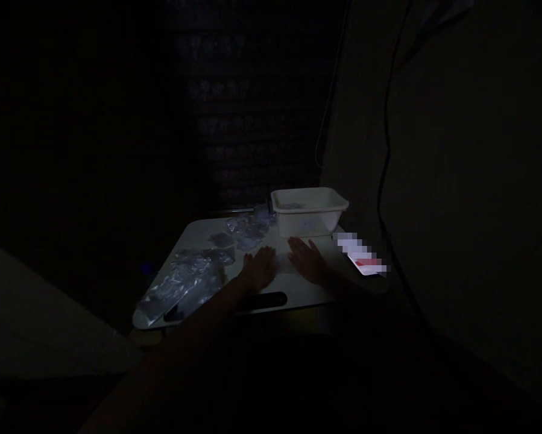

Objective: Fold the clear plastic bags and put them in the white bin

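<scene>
In dim light, a small clear plastic piece, perhaps a bag, lies on a pale table between my hands. My left hand rests at its left edge with the fingers stretched forward and the thumb apart. On the other side, my right hand lies nearly flat, palm down, its fingers extended toward the plastic. Neither hand visibly grips anything. Just beyond them stands a white plastic tub with some clear material inside. Crumpled clear plastic bags cover the table's left part.
A lit phone lies at the table's right edge. More clear plastic is heaped left of the tub. The table has a dark handle slot at its near edge. A dark cable hangs down the right wall.
</scene>
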Available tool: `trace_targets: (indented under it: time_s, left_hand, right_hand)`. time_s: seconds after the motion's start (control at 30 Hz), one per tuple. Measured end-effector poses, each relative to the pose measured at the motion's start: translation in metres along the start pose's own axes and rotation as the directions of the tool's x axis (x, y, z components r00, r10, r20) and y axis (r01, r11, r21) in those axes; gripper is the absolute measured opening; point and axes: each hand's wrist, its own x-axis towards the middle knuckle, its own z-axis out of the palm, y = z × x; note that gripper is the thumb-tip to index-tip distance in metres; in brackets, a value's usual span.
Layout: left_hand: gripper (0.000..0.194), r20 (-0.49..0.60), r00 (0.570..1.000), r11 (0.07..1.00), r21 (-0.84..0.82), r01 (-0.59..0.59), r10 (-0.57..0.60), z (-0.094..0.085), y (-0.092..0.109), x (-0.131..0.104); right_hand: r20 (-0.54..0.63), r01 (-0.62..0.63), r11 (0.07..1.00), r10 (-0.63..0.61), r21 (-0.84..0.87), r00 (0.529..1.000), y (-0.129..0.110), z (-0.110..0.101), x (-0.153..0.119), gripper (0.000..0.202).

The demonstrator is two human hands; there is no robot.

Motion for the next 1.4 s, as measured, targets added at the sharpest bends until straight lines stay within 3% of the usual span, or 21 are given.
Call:
trace_targets:
  time_s: [0.17,0.43,0.93,1.13,1.27,1.4]
  left_hand:
    - [0.051,0.036,0.999,0.998,0.066,-0.011,0.009,0.012,0.001,-0.002]
    - [0.05,0.026,1.0,0.993,0.114,-0.014,0.011,0.015,0.001,-0.002]
    - [0.051,0.03,0.999,0.993,0.119,0.014,-0.018,0.009,0.006,-0.004]
    - [0.051,0.038,0.999,0.995,0.104,0.015,-0.019,0.008,0.006,-0.004]
    - [0.051,0.065,0.998,0.996,0.093,-0.001,-0.005,0.006,0.004,-0.006]
    - [0.052,0.093,0.995,0.996,0.083,-0.035,0.027,0.004,0.001,-0.009]
  right_hand:
    - [0.076,0.138,0.99,-0.139,0.01,0.987,-0.025,0.013,0.001,0.049]
    - [0.119,0.134,0.99,-0.139,0.048,0.983,-0.026,0.021,-0.004,0.05]
    - [0.046,-0.016,1.0,0.017,-0.027,0.999,0.004,0.016,-0.016,0.046]
    - [0.014,-0.057,0.996,0.058,-0.071,0.998,0.028,0.021,-0.021,0.039]
    - [0.08,-0.104,0.993,0.108,-0.054,0.991,0.054,0.01,-0.022,0.032]
    - [0.054,-0.223,0.975,0.223,-0.007,0.973,0.064,-0.002,-0.017,0.032]
